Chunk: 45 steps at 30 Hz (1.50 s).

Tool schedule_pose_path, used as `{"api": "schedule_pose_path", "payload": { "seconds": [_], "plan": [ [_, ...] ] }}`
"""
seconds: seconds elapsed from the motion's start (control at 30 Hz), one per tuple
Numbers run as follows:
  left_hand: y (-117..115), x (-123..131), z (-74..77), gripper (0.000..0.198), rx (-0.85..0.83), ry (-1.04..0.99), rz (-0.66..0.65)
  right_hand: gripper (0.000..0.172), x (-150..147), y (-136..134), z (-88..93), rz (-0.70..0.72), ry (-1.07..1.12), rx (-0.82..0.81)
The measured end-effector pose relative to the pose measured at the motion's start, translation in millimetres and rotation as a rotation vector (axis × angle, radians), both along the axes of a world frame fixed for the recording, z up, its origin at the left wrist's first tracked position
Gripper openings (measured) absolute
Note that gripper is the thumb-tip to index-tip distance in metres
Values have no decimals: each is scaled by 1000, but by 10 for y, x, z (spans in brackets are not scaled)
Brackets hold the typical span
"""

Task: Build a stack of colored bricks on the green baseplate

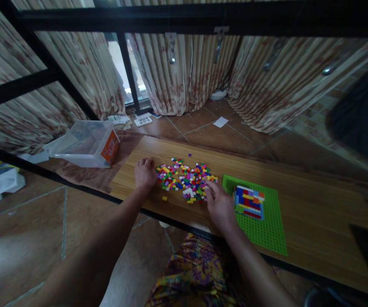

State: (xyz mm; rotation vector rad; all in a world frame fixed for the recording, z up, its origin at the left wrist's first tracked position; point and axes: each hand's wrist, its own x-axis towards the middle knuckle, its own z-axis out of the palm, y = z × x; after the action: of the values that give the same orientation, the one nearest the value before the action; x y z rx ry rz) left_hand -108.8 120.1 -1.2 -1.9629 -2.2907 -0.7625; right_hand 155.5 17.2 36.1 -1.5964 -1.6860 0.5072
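A loose pile of small coloured toy bricks (188,177) is spread on the wooden table. My left hand (145,174) rests on the tabletop at the pile's left edge, its fingers loosely bent and slightly apart, with nothing visible in them. At the right edge of the pile, my right hand (219,204) has thumb and forefinger drawn together among the bricks; whatever sits between the fingertips is too small to make out. Just right of that hand lies a green studded baseplate (272,226), bearing a layered block of red, blue, yellow and white bricks (250,202).
A clear plastic box (91,149) with an orange label stands left of the wooden board (318,213). One yellow brick (165,198) lies near the front edge and a purple one (189,155) behind the pile. A black metal frame (184,19) crosses above, with striped curtains (184,76) behind.
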Motion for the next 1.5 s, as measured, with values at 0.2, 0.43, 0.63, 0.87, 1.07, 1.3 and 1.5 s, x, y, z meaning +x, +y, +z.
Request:
{"api": "schedule_pose_path", "payload": {
  "seconds": [0.2,0.43,0.63,0.87,1.07,1.3,1.5],
  "plan": [
    [1,3,17,31,-5,-8,2,35,132,-230,128,-111,341,-172],
    [-2,-4,33,33,-17,1,4,38,284,-462,91,-197,607,-344],
    [-2,-22,36,33,-9,12,-1,35,379,-586,153,-199,721,-380],
    [13,-43,34,33,-1,25,-3,33,474,-654,70,-207,676,-293],
    [25,-61,21,33,-10,39,0,35,635,-637,95,-286,575,-186],
    [13,-49,50,32,-13,12,-4,43,1075,-591,89,-486,394,-44],
    [11,-50,76,32,-19,17,-14,48,1362,-532,12,-599,215,-101]
  ]
}}
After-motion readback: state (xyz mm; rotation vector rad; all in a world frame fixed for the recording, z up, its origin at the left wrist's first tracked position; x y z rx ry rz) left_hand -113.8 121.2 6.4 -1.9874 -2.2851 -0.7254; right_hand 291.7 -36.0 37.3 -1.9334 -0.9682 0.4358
